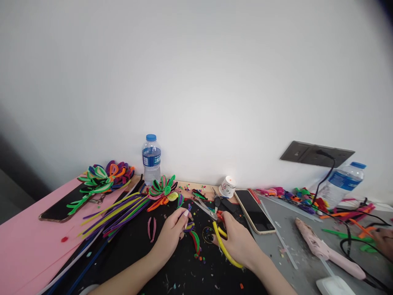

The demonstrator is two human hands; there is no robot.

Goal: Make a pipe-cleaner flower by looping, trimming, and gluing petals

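Observation:
My left hand [173, 227] is closed in a pinch on a small purple pipe cleaner piece [189, 208], partly hidden by the fingers. A looped purple and yellow piece [190, 226] shows just beyond the fingertips. My right hand [236, 237] is wrapped round yellow-handled pliers [226, 250], their head pointing left toward the left hand. Metal blades [204, 208] lie by that head; I cannot tell whether they belong to it. Below, a curved green and red pipe cleaner strip [195, 242] rests on the black mat [172, 274]. A pink loop [151, 229] lies left of my left hand.
Pipe cleaner flowers [162, 189] and a stem bundle [119, 215] lie left, near a water bottle [151, 157]. A paper cup [227, 187] and phone [255, 212] stand or lie behind my right hand. A pink glue gun [328, 250] and another person's hand [383, 241] are far right.

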